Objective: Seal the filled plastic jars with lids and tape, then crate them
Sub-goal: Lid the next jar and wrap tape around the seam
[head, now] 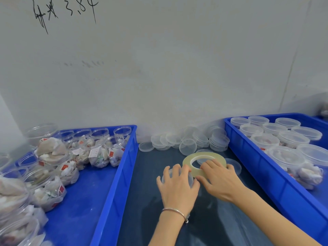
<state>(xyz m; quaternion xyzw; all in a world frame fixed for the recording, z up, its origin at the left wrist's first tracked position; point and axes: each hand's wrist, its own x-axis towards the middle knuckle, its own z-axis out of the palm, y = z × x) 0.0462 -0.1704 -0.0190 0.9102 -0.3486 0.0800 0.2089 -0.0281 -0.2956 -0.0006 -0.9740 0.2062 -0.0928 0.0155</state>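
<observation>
A person's left hand, a thin bangle at the wrist, curls its fingers over the top of a clear plastic jar standing on the dark tabletop, while the right hand rests across the near edge of a roll of clear tape, fingers bent around it and thumb reaching toward the jar. The jar sits directly under the left palm, touching the tape roll just beyond it. One loose lid lies just right of the roll; a heap of clear lids, too overlapped to count, lies against the wall. A blue crate at left holds open, filled jars, well over a dozen. A second blue crate at right holds lidded jars, about eleven in view.
</observation>
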